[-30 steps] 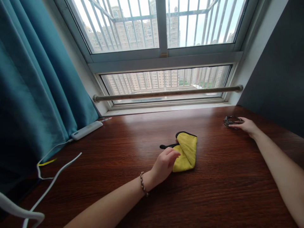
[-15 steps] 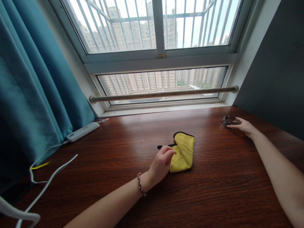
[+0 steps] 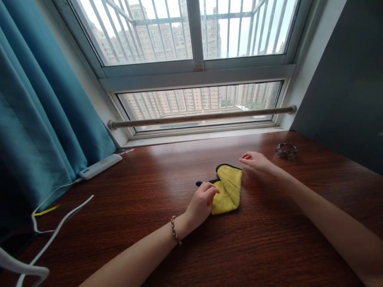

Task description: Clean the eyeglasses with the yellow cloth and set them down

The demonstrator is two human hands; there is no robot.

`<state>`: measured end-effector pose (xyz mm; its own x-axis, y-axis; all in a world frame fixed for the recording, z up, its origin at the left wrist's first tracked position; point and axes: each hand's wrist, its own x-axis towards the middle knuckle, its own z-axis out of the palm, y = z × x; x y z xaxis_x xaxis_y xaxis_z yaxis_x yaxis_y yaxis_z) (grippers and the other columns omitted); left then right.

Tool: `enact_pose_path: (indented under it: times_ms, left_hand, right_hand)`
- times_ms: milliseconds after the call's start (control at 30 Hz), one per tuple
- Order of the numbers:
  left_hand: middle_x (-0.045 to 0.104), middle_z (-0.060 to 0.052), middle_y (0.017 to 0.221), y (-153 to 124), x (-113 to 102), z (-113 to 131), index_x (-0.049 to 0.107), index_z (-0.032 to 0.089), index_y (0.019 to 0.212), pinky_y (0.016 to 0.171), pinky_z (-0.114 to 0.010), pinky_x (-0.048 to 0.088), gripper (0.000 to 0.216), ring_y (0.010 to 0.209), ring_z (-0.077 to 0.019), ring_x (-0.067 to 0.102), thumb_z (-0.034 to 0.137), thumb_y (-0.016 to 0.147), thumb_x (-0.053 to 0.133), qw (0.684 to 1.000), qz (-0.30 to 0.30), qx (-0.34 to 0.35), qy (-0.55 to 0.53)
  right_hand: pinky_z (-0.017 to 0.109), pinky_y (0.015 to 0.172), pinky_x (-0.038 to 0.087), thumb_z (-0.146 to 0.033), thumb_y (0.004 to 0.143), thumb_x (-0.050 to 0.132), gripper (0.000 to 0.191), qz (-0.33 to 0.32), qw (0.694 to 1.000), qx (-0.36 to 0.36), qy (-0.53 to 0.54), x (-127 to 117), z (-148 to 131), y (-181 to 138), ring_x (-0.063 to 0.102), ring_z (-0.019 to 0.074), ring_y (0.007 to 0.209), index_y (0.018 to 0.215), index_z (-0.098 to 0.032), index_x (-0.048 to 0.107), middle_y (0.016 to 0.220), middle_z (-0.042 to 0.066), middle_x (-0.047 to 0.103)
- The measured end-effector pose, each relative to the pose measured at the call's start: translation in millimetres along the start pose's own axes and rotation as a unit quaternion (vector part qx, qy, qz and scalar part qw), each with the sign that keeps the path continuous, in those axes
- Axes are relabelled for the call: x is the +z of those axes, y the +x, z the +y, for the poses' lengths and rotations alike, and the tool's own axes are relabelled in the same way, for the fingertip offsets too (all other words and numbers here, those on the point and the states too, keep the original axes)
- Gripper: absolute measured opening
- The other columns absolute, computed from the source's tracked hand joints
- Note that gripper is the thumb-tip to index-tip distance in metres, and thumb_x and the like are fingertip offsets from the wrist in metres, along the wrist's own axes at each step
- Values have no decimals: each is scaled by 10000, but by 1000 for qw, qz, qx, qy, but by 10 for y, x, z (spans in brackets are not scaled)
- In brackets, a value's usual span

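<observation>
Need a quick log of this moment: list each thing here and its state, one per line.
Yellow cloth: folded, flat on the table.
Left hand: fingers curled on the cloth's edge.
Right hand: open, holding nothing, beside the cloth.
Glasses: lying untouched.
Curtain: drawn aside.
Window: shut.

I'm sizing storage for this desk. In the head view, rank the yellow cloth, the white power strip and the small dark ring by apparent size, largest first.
1. Yellow cloth
2. White power strip, though it lies farther away, so this is unsure
3. Dark ring, plainly smallest
</observation>
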<state>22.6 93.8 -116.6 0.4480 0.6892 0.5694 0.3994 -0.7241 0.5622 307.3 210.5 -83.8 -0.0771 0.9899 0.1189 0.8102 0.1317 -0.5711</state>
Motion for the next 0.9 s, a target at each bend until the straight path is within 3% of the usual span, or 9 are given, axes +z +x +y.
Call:
enact_pose_path:
  times_ms: [100,167,267,367,467,667,900]
  left_hand:
    - [565,-60,905,-3,0,1,597,171,903,733,-289,457,263,833,-176,521,-7,832,418,1000,-14,2,11]
    - [581,-60,909,-3,2,10,603,166,912,732,-292,467,234,824,-171,532,21,850,430,1000,-24,7,12]
    - [602,-84,1066,1,-1,41,595,152,1026,889,-315,476,205,1012,-179,555,99,902,441,998,-59,33,-3]
    - [548,-117,1250,13,-19,95,531,118,1203,1064,-353,382,298,1236,-215,445,239,939,466,983,-158,84,29]
    - [471,-145,1348,26,-46,148,465,86,1293,1115,-383,323,468,1298,-251,377,394,941,470,961,-242,98,93]
    - [278,-109,1478,48,-70,170,295,128,1419,1159,-389,203,665,1380,-232,214,559,925,407,940,-298,99,137]
    - [216,-91,1500,62,-77,178,259,166,1437,1166,-400,150,689,1395,-225,161,599,915,382,934,-323,70,132]
  right_hand:
    - [265,739,461,-390,778,665,276,-65,997,-35,-22,345,-199,-130,617,197,849,914,-149,654,935,63,665]
    - [268,753,440,-397,758,683,324,-90,994,-40,-49,394,-268,-194,603,211,893,948,-136,654,962,68,658]
    - [263,651,403,-372,737,694,278,-126,987,-23,-99,262,-334,-220,598,204,804,851,-121,655,848,51,654]
    - [250,612,381,-316,759,662,214,-134,980,7,-149,15,-405,-215,590,181,780,840,-121,627,845,42,645]
    - [241,673,408,-271,764,654,213,-129,969,37,-207,-249,-497,-255,594,190,868,910,-122,613,942,64,642]
    - [396,695,463,-98,749,556,262,-125,922,144,-338,-509,-677,-439,603,355,944,998,-99,639,1014,189,621]
    - [383,679,469,-44,805,427,318,-122,908,145,-373,-496,-829,-544,611,334,948,1020,-103,655,1043,186,624]
